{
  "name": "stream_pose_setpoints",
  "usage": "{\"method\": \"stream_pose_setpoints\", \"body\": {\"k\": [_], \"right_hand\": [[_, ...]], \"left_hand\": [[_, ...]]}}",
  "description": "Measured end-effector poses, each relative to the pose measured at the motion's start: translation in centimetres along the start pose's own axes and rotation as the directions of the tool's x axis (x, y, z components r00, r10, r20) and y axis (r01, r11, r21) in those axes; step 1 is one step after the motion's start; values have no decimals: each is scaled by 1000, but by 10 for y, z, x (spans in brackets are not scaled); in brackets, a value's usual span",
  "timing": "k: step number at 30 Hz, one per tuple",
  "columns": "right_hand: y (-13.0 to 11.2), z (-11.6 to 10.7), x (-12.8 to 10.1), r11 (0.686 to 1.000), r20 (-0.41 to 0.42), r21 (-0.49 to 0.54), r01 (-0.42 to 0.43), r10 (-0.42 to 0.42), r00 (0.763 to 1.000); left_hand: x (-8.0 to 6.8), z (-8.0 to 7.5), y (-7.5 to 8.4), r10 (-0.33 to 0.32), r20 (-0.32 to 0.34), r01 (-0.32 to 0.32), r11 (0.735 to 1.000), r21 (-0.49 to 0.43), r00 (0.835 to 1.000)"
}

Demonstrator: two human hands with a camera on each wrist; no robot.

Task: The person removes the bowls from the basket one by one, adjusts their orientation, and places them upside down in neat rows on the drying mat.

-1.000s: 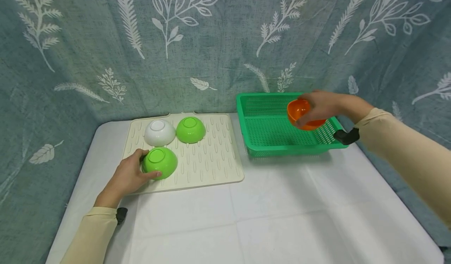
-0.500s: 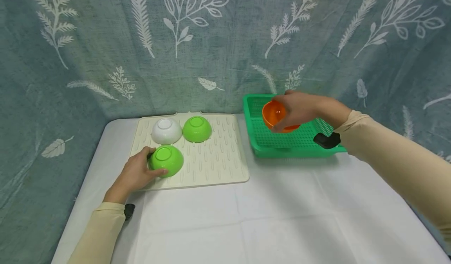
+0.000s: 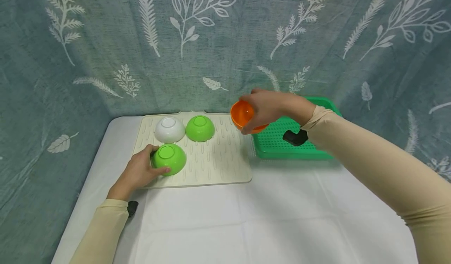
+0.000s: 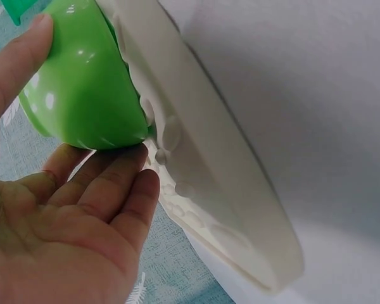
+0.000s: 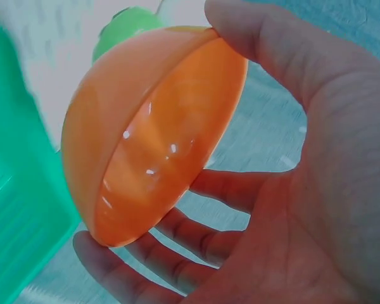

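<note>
In the head view my right hand (image 3: pixel 265 108) holds an orange bowl (image 3: pixel 242 114) by its rim, over the gap between the mat and the green basket. The right wrist view shows the thumb on one side of the orange bowl (image 5: pixel 158 142) and fingers along the other, the hollow facing the palm. My left hand (image 3: pixel 142 168) grips a green bowl (image 3: pixel 172 158) lying upside down on the cream mat (image 3: pixel 225 166). In the left wrist view its thumb and fingertips touch opposite sides of this green bowl (image 4: pixel 88 76).
Behind the gripped green bowl, a white bowl (image 3: pixel 170 130) and a second green bowl (image 3: pixel 200 129) rest upside down on the mat. The green basket (image 3: pixel 296 154) stands at the right, partly hidden by my right arm. A patterned curtain (image 3: pixel 225 68) closes the back of the white-covered table (image 3: pixel 197 225).
My right hand has carried the orange bowl leftward, from above the basket to beside the mat's right edge. The left hand stays at its green bowl. The head view has shifted slightly.
</note>
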State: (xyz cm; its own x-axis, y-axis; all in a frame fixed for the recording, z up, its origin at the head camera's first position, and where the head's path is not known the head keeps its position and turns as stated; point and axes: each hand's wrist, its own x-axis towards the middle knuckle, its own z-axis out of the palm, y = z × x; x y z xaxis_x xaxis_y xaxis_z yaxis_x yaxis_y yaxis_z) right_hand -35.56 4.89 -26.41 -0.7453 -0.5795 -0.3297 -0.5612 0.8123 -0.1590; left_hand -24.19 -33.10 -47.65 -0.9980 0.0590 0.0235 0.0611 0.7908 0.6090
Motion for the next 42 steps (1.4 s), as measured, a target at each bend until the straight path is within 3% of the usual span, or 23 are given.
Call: {"method": "stream_pose_setpoints", "body": {"k": [9,14,17,19,21,22,23,24,26,28,31,33,35,42], "right_hand": [[-49,9,41,998,29,2,69,-69,997],[-59,12,47,998,32,-15,53,-53,998],[-60,13,46,998,36,-18,59,-58,998],[-60,13,45,997,33,-14,70,-70,997],[-59,12,44,997,25,-10,79,-78,997],[-58,11,43,997,18,-10,80,-80,997],[-58,10,42,997,8,-12,79,-79,997],[-57,9,41,997,-1,-13,76,-76,997],[-56,9,40,997,-13,-18,72,-72,997],[-56,9,39,997,-17,-21,78,-79,997],[-56,11,38,995,-24,-19,93,-94,995],[-57,12,37,995,-37,-17,101,-101,994],[-57,13,36,994,-55,-17,104,-105,993],[-55,23,33,987,-167,-25,162,-164,972]], "left_hand": [[1,-2,-3,-30,17,30,1000,0,999],[1,-1,3,-44,48,44,999,8,998],[-9,-6,13,-32,29,32,999,7,999],[-17,-9,26,-1,-34,-2,997,-80,999],[-21,-7,45,21,-80,-43,955,-294,997],[-20,-3,56,37,-86,-71,896,-437,996],[-18,4,66,56,-77,-90,805,-587,995],[-14,12,77,78,-51,-91,690,-718,996],[-5,33,95,111,54,1,435,-900,992],[4,54,110,151,143,107,226,-968,978],[16,79,129,163,213,217,-3,-976,963],[24,88,139,167,213,234,-114,-966,963],[30,94,148,174,206,238,-188,-953,963],[40,97,169,196,183,242,-343,-908,963]]}}
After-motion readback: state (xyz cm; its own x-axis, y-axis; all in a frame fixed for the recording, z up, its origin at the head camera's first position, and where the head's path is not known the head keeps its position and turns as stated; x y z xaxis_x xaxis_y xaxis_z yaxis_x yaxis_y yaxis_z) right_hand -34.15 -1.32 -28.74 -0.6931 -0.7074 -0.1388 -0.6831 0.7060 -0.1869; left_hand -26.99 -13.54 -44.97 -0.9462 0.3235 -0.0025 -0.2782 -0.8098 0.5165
